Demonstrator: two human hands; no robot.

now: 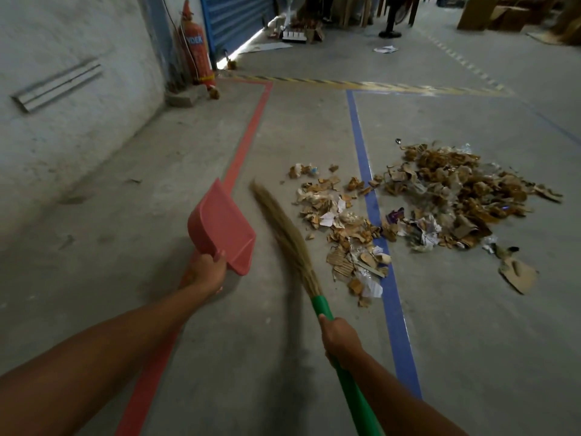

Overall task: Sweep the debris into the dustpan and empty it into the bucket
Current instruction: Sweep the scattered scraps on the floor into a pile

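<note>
Fingers [221, 257] of left hand [206, 273] hold dustpan [224, 225] clear of floor [220, 136] while right hand [341, 339] grips broom [290, 234], poised toward debris [440, 196].

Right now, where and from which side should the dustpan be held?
By the narrow handle at its near end, from behind, as the left hand does: the pink dustpan is lifted off the floor with its wide end pointing away.

The red fire extinguisher [196, 48] standing against the wall carries pale blue capitals that read "DEK", with a letter before them too unclear to tell. Scraps of printed paper in the debris [440, 184] bear marks too small to read.
</note>
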